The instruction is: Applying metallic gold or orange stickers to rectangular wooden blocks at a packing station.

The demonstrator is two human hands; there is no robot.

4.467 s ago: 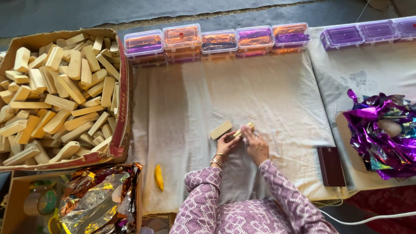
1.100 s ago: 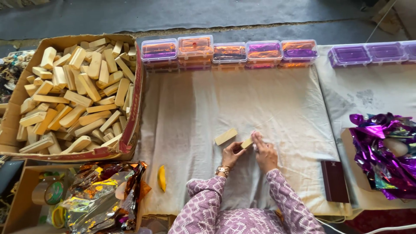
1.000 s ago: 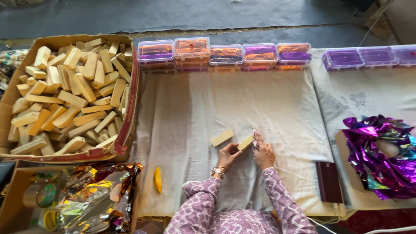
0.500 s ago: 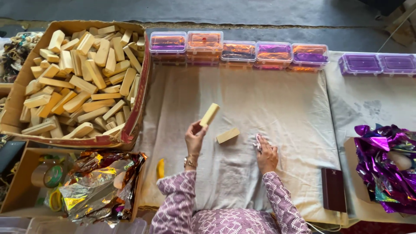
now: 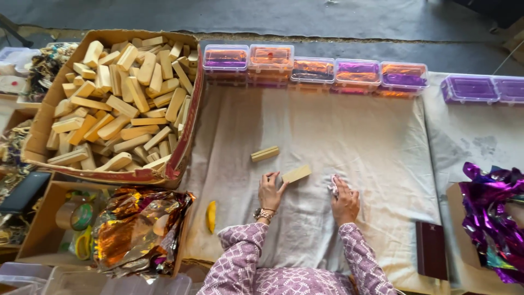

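Two pale wooden blocks lie on the white cloth (image 5: pixel 355 131). One wooden block (image 5: pixel 265 153) rests apart, up and to the left. The other wooden block (image 5: pixel 296 173) lies just beyond my left hand (image 5: pixel 270 190), whose spread fingertips are at its left end. My right hand (image 5: pixel 344 198) rests on the cloth to the right, fingers pinched on a small pale rag (image 5: pixel 332 186). Both arms wear purple patterned sleeves.
A cardboard box (image 5: pixel 189 123) heaped with several wooden blocks stands at the left. Foil-filled clear plastic cases (image 5: pixel 314 71) line the cloth's far edge. Orange foil (image 5: pixel 136 229), tape rolls (image 5: pixel 76 216), a yellow piece (image 5: pixel 211 216), a maroon case (image 5: pixel 431 257) and purple foil (image 5: pixel 491 218) surround me.
My left hand carried the rubbed block away from the right hand, lifted it left, set it on the cloth, and came back beside the second block. My right hand stayed on the cloth.
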